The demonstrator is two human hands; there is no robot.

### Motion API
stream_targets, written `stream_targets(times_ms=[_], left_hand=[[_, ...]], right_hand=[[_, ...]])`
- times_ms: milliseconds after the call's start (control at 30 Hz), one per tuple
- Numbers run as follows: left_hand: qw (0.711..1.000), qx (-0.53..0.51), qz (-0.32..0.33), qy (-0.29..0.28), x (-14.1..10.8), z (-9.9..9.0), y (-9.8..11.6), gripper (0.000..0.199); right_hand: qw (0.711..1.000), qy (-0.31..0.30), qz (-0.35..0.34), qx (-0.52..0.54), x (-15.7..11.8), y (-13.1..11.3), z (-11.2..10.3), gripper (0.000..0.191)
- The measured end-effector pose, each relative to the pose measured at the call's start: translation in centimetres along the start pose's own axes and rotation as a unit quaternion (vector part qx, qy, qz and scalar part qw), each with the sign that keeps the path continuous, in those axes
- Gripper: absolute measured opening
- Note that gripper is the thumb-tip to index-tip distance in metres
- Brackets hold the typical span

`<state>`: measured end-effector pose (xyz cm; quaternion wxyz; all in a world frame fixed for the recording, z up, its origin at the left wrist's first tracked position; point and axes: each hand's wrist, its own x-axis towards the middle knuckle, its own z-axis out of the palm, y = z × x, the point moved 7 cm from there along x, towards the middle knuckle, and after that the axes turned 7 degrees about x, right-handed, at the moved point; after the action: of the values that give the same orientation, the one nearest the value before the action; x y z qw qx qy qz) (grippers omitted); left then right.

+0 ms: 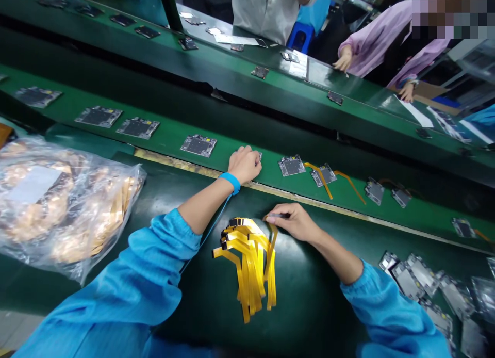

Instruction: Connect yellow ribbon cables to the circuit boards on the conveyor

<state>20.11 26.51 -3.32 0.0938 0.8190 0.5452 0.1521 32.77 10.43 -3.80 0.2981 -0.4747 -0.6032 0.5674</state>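
Observation:
My left hand [244,164], with a blue band round its wrist, is closed over the green belt. A small bit of a circuit board shows past its fingers; the rest is hidden under the hand. My right hand [296,222] pinches the top end of a yellow flex cable [273,238], and a slim dark piece lies along its fingertips. That cable hangs at the right side of a pile of yellow flex cables [250,265] with black ends, fanned out on the dark green table [309,306].
Circuit boards [198,145] lie along the belt [170,141]; several at the right have flex cables attached. A clear plastic bag [69,208] of flex cables lies left. Metal-covered boards [421,280] are heaped right. Across a second belt, other people [379,43] sit at work.

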Motion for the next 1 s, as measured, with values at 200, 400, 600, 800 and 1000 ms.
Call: stream_targets(times_ms=[200, 400, 600, 800, 1000], left_hand=[[0.996, 0.057, -0.007, -0.063, 0.8, 0.0, 1.4, 0.011], [0.994, 0.070, 0.027, -0.073, 0.7, 0.1, 1.9, 0.016], [0.995, 0.003, 0.092, -0.033, -0.2, 0.4, 1.2, 0.016], [0.991, -0.040, 0.126, 0.005, -0.8, 0.9, 1.6, 0.012], [0.987, -0.063, 0.149, 0.022, -0.9, 1.3, 2.0, 0.012]], right_hand=[[0.994, 0.096, -0.024, -0.056, 2.7, -0.1, -4.9, 0.049], [0.978, 0.170, -0.042, -0.115, 7.2, 0.7, -8.3, 0.042], [0.958, 0.188, -0.005, -0.219, 10.3, 0.7, -9.1, 0.030], [0.931, 0.205, 0.067, -0.295, 10.7, 0.7, -9.3, 0.025], [0.919, 0.205, 0.105, -0.321, 10.1, 0.6, -9.4, 0.024]])
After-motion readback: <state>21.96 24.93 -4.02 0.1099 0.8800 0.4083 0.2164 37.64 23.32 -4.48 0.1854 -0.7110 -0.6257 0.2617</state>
